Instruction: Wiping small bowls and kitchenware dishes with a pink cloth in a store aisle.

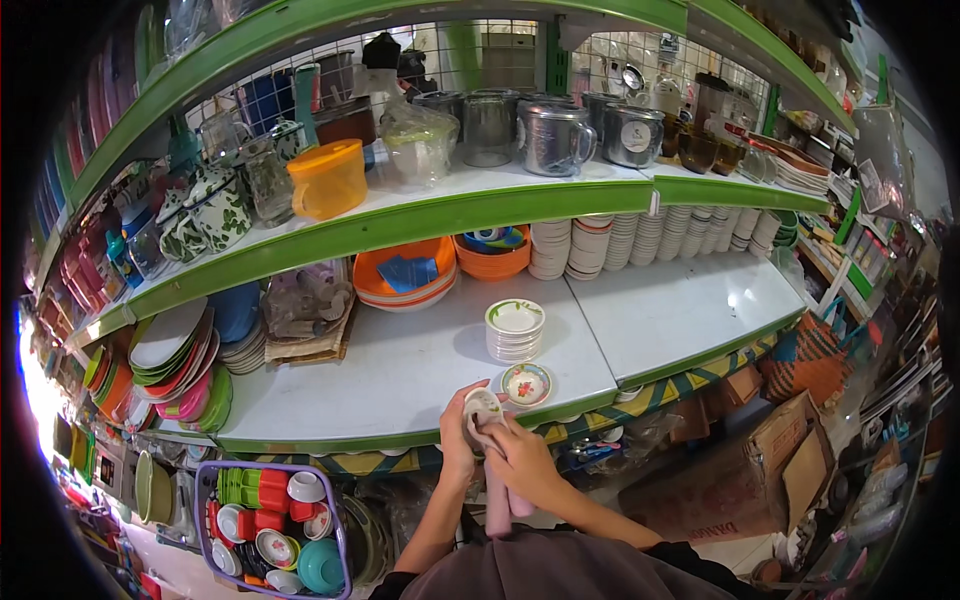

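My left hand (454, 433) grips a small white dish (486, 400) with a green leaf pattern, tilted up in front of my body. My right hand (520, 456) presses a pale cloth (474, 429) into the dish, its fingers partly hiding both. Just beyond my hands, a small saucer (526, 385) with a floral centre and coloured rim lies on the white shelf (420, 375) near its front edge. Behind the saucer stands a neat stack of white dishes (514, 330), the top one showing a green leaf pattern like the held dish.
Orange bowls (405, 274) and rows of stacked white cups (589, 247) line the shelf's back. Stacked plates (171, 360) stand at left. The green-edged upper shelf (480, 212) overhangs, bearing mugs and jars. Below are a purple-rimmed basket (201, 517) of tableware and a cardboard box (712, 480).
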The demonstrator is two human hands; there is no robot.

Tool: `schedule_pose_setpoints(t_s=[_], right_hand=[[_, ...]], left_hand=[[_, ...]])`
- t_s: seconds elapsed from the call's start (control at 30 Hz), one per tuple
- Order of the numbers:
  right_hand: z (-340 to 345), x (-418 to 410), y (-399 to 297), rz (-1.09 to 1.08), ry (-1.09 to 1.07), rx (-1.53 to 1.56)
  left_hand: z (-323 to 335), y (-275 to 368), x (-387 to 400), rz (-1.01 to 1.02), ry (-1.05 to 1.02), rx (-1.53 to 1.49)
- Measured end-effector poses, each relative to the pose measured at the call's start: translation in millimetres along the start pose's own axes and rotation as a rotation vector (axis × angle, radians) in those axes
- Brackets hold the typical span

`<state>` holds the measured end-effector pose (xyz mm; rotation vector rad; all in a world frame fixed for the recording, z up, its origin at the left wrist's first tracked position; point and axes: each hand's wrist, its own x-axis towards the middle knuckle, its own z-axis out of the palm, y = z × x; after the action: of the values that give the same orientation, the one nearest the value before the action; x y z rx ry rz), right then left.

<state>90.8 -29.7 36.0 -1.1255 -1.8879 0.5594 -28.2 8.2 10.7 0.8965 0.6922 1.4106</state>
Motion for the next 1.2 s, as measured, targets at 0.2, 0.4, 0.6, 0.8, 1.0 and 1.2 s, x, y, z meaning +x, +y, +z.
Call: schedule_pose_setpoints(t_s=[0.2,0.4,0.6,0.8,1.0,1.2], right_hand=[[-20.9,10.1,-16.1,-0.151,-0.115,-0.18],[6.2,28.4,-2.8,-0.296,0.217,-0.156],[24.7,18.7,-9.7,0.085,0.021,-0.125],[10.1,21.9,8.5,0.027,-0.187,0.403],[10.0,30.2,7.0,0.171,0.223,0.522],[10.8,23.1,-14.7,-0.24,0.044,0.114]], left_hand=[[-3.4,-8.7,-0.6,-0.013,0.04,-0.009],[7.9,19.3,-3.6,0.114,0.04,0.106],[0.9,17.1,-8.7,0.312,0.131,0.309],[-21.4,18.5,2.4,0.138,0.042,0.041],[-8.1,8.7,5.3,0.347,0.077,0.267],[-3.8,24.7,-6.3,-0.032,-0.011,-0.16]])
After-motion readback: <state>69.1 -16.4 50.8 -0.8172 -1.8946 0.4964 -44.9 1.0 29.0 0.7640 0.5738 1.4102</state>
